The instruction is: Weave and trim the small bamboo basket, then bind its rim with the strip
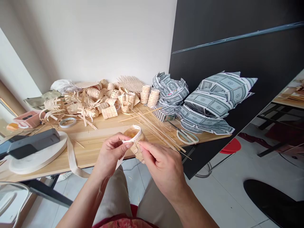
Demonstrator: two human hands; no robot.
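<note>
My left hand [111,152] pinches the rim of a small woven basket [139,152] made of pale wood strips, thumb and forefinger closed on it. A white ribbon [136,134] wraps the rim, and its tail runs down past my left palm. My right hand [163,164] is closed in a pinch against the basket's right side, just under the rim. What sits between those fingertips is too small to make out. Dark thread [136,146] loops beside them and trails below the basket. The basket is tilted, held above my lap at the table's front edge.
The wooden table [95,134] bears several woven cylinders [109,112], loose thin strips [154,125], white-handled scissors [187,136], a tape roll [67,122] and a large ribbon roll [38,158]. Patterned folded-card pieces [209,101] stand right. A red stool [231,146] is beyond.
</note>
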